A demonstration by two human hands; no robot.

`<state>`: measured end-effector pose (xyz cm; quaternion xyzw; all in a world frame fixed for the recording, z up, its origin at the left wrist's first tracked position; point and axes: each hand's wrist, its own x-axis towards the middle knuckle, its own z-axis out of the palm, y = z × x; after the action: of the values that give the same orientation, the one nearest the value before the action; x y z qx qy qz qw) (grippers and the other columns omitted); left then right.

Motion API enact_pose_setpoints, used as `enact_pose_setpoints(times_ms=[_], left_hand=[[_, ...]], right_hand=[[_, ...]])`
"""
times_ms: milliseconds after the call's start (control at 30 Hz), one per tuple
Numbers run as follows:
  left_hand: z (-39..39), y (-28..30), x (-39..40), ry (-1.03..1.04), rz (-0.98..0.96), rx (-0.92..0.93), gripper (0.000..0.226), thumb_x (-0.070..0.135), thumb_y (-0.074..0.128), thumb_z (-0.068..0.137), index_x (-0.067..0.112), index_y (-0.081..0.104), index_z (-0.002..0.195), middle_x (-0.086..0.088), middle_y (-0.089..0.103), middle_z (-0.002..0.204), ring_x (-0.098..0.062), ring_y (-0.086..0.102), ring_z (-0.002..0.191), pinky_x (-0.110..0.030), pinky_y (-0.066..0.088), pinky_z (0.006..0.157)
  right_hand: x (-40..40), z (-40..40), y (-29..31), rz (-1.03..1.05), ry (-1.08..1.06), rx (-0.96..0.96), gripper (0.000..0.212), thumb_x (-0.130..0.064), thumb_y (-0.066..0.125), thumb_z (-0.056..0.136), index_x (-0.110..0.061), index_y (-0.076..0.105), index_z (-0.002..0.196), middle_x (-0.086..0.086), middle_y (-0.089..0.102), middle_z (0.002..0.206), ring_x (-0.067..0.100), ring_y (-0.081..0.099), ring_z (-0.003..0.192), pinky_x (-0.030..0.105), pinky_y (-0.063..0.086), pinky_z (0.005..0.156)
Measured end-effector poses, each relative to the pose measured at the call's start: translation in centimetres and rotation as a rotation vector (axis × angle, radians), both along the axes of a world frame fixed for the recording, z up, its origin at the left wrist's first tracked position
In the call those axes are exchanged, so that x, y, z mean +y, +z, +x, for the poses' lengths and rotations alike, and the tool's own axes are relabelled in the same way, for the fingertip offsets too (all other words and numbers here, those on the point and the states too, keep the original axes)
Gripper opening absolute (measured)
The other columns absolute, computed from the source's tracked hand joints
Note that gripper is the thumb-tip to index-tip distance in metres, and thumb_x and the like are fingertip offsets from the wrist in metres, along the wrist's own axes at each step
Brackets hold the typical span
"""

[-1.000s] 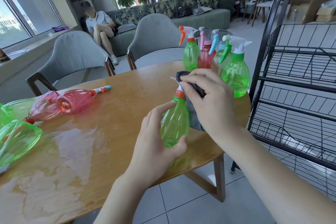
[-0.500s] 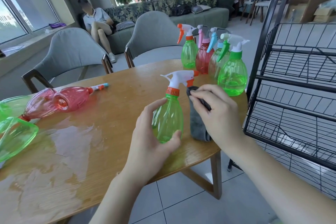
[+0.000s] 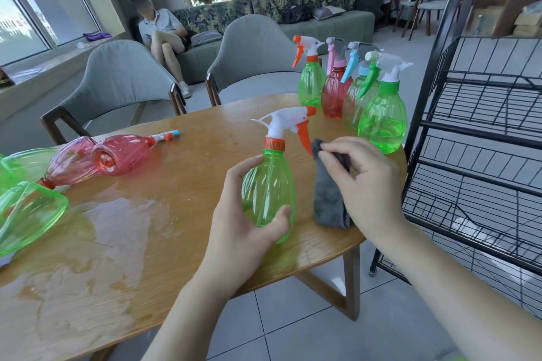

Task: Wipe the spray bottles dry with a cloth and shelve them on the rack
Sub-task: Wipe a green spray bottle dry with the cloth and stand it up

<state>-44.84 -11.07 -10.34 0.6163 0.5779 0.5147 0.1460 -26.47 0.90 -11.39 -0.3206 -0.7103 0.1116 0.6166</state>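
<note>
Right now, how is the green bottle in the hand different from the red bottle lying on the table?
The green bottle stands upright, held by the left hand; the red bottle lies on its side, untouched. The green bottle has an orange trigger; the red bottle's small nozzle shows blue. Both are see-through ribbed plastic.

1. The single head-worn view looked forward and down from the counter's (image 3: pixel 176 243) near edge.
2. It sat close above both forearms, facing the far edge, chairs (image 3: pixel 117 79) and windows.

Left hand (image 3: pixel 246 226) curled gripping, right hand (image 3: pixel 366 184) pinching, forearms extended
</note>
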Motion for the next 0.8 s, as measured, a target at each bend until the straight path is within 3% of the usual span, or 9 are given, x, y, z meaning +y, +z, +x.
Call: enact_pose_setpoints(times_ms=[100,200,300,367,433,533,633,733,800], left_hand=[[0.0,0.0,-0.1,-0.023,-0.013,0.011,0.075,0.009,0.085,0.084,0.044,0.046,0.137,0.039,0.054,0.13,0.01,0.049,0.132,-0.001,0.034,0.099],[0.4,-0.2,-0.2,-0.065,-0.033,0.033,0.077,0.011,0.087,0.083,0.043,0.047,0.14,0.031,0.056,0.136,-0.001,0.052,0.136,-0.019,0.041,0.108],[0.6,-0.5,-0.1,-0.058,-0.005,0.056,0.077,0.014,0.086,0.082,0.044,0.047,0.142,0.028,0.056,0.138,-0.005,0.052,0.137,-0.028,0.042,0.111],[0.6,-0.5,0.0,-0.045,0.014,0.06,0.076,0.021,0.085,0.082,0.049,0.045,0.14,0.031,0.056,0.136,-0.002,0.053,0.135,-0.019,0.042,0.108],[0.7,-0.4,0.0,-0.033,0.023,0.059,0.074,0.027,0.081,0.081,0.057,0.043,0.137,0.033,0.056,0.135,-0.001,0.053,0.135,-0.015,0.041,0.107],[0.7,-0.5,0.1,-0.022,0.04,0.063,0.072,0.03,0.08,0.081,0.059,0.042,0.135,0.034,0.055,0.137,-0.002,0.052,0.137,-0.019,0.041,0.11],[0.7,-0.5,0.2,-0.02,0.043,0.053,0.068,0.03,0.079,0.082,0.055,0.043,0.134,0.035,0.054,0.137,-0.002,0.053,0.135,-0.02,0.043,0.109],[0.7,-0.5,0.1,-0.026,0.034,0.035,0.066,0.031,0.079,0.083,0.052,0.044,0.135,0.037,0.053,0.137,0.001,0.051,0.136,-0.015,0.04,0.109],[0.7,-0.3,0.1,-0.029,0.03,0.028,0.067,0.028,0.081,0.085,0.05,0.044,0.135,0.039,0.053,0.136,0.006,0.049,0.135,-0.008,0.037,0.105]], right_hand=[[0.2,0.1,1.8,-0.222,0.052,0.323,0.011,-0.015,0.074,0.097,-0.02,0.076,0.107,-0.002,0.076,0.103,0.014,0.074,0.099,0.037,0.06,0.091],[1.2,-0.4,3.3,-0.376,0.1,0.556,0.007,-0.025,0.075,0.095,-0.028,0.077,0.101,-0.004,0.079,0.1,0.019,0.075,0.101,0.05,0.06,0.094],[1.4,-1.4,4.0,-0.571,0.328,0.737,0.008,-0.026,0.07,0.099,-0.027,0.079,0.1,0.005,0.079,0.103,0.031,0.075,0.097,0.058,0.062,0.082],[1.0,-2.2,3.7,-0.62,0.344,0.68,0.016,-0.026,0.063,0.105,-0.027,0.078,0.102,0.001,0.079,0.101,0.021,0.075,0.095,0.042,0.062,0.08],[0.6,-2.6,2.9,-0.547,0.279,0.502,0.028,-0.039,0.058,0.105,-0.02,0.078,0.096,0.013,0.076,0.095,0.019,0.069,0.092,0.039,0.055,0.084],[0.0,-2.3,2.2,-0.414,0.245,0.247,0.034,-0.036,0.049,0.11,-0.015,0.072,0.096,0.031,0.064,0.092,0.027,0.063,0.08,0.041,0.046,0.07],[-0.9,-1.8,1.9,-0.359,0.221,0.079,0.03,-0.028,0.049,0.111,-0.029,0.068,0.135,0.009,0.078,0.105,0.033,0.066,0.102,0.048,0.051,0.088],[-1.1,-1.1,1.1,-0.247,0.114,-0.084,0.035,-0.019,0.054,0.109,-0.017,0.062,0.143,0.008,0.079,0.103,0.017,0.065,0.083,0.019,0.05,0.073],[-0.9,-0.3,0.6,-0.184,0.072,-0.156,0.034,-0.015,0.057,0.106,-0.008,0.064,0.14,0.012,0.079,0.105,0.012,0.064,0.085,0.014,0.048,0.072]])
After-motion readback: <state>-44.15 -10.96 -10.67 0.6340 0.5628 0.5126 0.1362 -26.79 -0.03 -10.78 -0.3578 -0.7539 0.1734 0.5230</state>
